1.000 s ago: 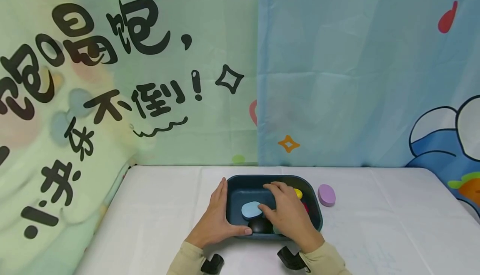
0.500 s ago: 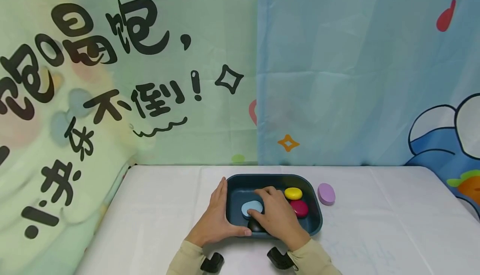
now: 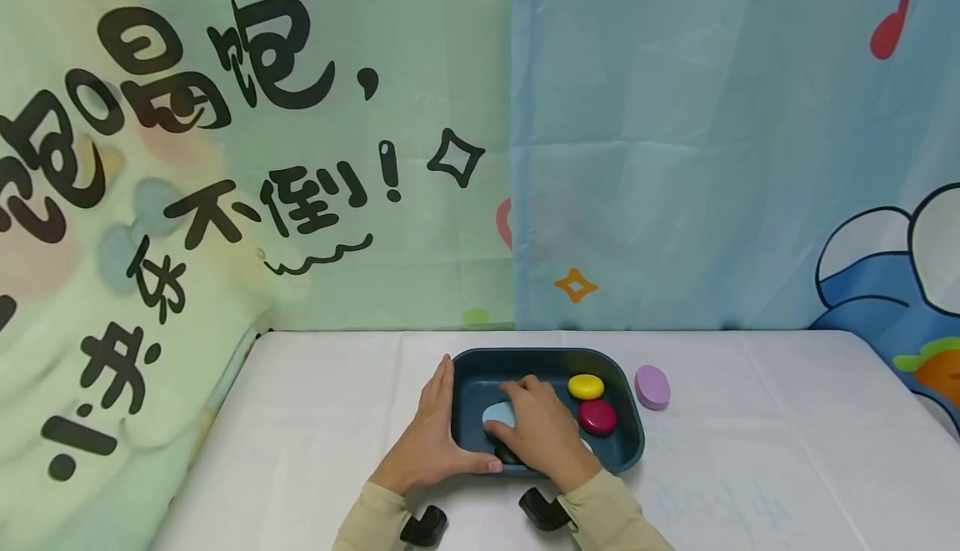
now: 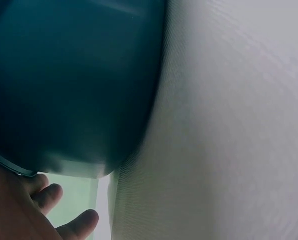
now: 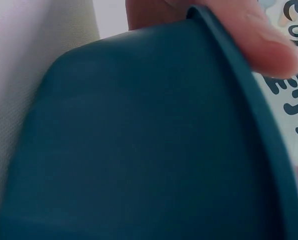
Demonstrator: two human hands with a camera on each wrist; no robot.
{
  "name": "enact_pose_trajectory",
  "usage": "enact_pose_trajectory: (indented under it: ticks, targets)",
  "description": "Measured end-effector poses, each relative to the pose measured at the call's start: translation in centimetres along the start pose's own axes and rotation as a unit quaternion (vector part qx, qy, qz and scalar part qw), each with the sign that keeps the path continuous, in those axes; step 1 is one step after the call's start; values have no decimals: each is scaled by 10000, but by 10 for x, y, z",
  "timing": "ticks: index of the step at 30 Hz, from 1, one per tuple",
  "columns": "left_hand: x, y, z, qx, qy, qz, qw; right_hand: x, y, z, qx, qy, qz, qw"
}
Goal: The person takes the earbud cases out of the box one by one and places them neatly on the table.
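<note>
A dark blue tray point(image 3: 633, 401) lies on the white-covered table. My left hand point(image 3: 431, 438) grips its near left corner, fingers along the left wall and thumb point(image 5: 273, 55) over the near rim. Inside the tray, my right hand point(image 3: 543, 430) hovers over a light-blue pebble-shaped piece point(image 3: 495, 413), thumb and index finger apart around it; its other fingers are hidden. A black rounded piece point(image 3: 506, 454) shows partly below the right thumb. A yellow oval piece point(image 3: 586, 386) and a crimson one point(image 3: 597, 418) sit at the tray's right side. Under the right wrist peeks a pale piece point(image 3: 587, 446).
A purple oval piece point(image 3: 652, 388) lies on the white tablecloth point(image 3: 765, 451), outside the tray's right end. Behind the table hang printed curtains point(image 3: 637, 159). Both wrists wear black camera mounts point(image 3: 425, 526) close to the table top.
My right hand has moved left inside the tray, onto the light-blue piece, uncovering the yellow and crimson pieces. The left hand and the tray have stayed in place.
</note>
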State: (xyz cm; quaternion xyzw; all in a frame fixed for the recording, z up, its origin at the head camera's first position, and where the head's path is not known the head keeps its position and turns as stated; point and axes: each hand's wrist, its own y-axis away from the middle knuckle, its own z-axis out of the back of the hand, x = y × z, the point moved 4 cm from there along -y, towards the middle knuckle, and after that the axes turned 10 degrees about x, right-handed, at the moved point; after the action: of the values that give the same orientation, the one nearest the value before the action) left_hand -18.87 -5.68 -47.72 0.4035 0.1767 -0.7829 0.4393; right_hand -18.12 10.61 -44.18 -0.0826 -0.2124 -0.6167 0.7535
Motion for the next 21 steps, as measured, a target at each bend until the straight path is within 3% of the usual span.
enact_pose_trajectory:
  ticks: [21]
  targets:
    - [-1,0,1,-17,94,-167,9998,2,-10,-7,95,140,341,9993]
